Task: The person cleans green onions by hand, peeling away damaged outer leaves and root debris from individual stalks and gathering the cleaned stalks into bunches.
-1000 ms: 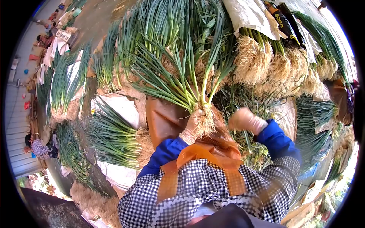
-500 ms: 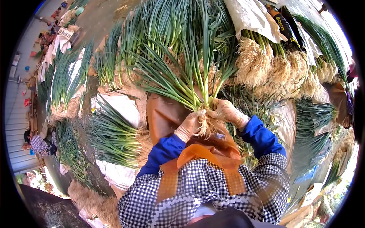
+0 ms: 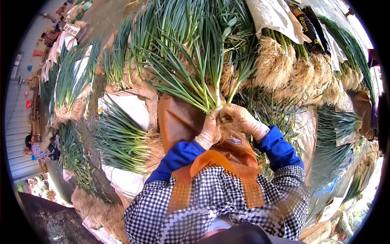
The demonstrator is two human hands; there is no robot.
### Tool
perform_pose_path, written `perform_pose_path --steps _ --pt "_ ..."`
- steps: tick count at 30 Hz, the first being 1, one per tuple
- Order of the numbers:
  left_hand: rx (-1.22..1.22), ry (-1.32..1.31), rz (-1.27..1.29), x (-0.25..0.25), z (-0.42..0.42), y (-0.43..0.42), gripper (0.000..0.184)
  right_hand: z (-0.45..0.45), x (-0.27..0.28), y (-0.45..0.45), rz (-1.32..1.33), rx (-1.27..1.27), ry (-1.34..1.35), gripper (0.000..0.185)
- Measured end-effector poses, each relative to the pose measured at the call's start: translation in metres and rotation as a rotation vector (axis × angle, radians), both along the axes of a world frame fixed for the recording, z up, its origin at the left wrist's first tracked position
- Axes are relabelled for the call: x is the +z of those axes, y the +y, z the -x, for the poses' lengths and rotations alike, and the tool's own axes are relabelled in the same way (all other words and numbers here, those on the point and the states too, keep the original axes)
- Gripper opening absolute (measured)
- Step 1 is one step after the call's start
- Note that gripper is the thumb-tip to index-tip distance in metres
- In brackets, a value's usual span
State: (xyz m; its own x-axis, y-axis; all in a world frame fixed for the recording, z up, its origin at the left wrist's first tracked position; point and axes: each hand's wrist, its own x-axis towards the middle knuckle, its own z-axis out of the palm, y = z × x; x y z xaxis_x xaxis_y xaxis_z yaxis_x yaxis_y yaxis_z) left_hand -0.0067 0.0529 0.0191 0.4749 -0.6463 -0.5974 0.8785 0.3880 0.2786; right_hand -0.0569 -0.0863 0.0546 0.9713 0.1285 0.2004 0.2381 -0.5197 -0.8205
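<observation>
A fanned bunch of scallions (image 3: 205,91) points away from me, green leaves up, root ends toward my body. My left hand (image 3: 210,129), in a thin pale glove, is closed around the base of the stalks. Beside it, touching or nearly so, my right hand (image 3: 239,118) is curled in a pinch at the root end; what its fingers hold is hidden. Pale roots show below and between the hands. Under them lies a brown-orange apron (image 3: 178,120) over my lap.
A big heap of scallions (image 3: 170,28) lies ahead. Several root-out bundles (image 3: 274,63) under white sheeting sit at the right front. Another scallion pile (image 3: 122,138) lies left on white sheeting. Loose leaves litter the right side. A person (image 3: 42,148) is at the far left.
My left hand has turned more upright at the stalk base. My right hand's fingers have curled inward. The roots hanging between the hands are now more covered.
</observation>
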Motion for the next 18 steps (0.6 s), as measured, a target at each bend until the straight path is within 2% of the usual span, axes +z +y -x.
perform_pose_path --steps 1,3,6,8,10,12,17,18 --pt "-0.024 -0.032 -0.007 -0.016 -0.003 0.002 0.027 0.000 0.009 0.001 -0.018 -0.014 0.009 0.018" --pt "-0.033 -0.059 -0.002 -0.028 -0.004 0.002 0.028 0.007 -0.006 0.002 0.044 -0.018 0.022 0.016" --pt "-0.073 -0.160 0.007 -0.041 -0.006 0.002 0.031 0.014 0.009 -0.005 0.118 -0.049 -0.003 0.016" --pt "-0.055 -0.205 0.066 -0.036 -0.002 0.007 0.032 0.002 0.023 -0.001 0.128 -0.089 -0.254 0.019" --pt "-0.032 -0.224 0.066 -0.034 -0.002 0.004 0.033 0.000 0.018 -0.001 0.037 -0.053 -0.221 0.023" --pt "-0.027 -0.076 0.098 -0.021 -0.003 0.003 0.034 -0.001 0.008 -0.001 -0.072 0.057 0.004 0.020" --pt "0.022 -0.073 -0.010 -0.039 -0.003 0.002 0.026 0.011 -0.006 0.004 -0.014 -0.017 -0.025 0.015" --pt "0.022 -0.068 -0.010 -0.041 0.000 0.003 0.026 0.020 -0.009 0.006 0.039 -0.079 0.056 0.015"
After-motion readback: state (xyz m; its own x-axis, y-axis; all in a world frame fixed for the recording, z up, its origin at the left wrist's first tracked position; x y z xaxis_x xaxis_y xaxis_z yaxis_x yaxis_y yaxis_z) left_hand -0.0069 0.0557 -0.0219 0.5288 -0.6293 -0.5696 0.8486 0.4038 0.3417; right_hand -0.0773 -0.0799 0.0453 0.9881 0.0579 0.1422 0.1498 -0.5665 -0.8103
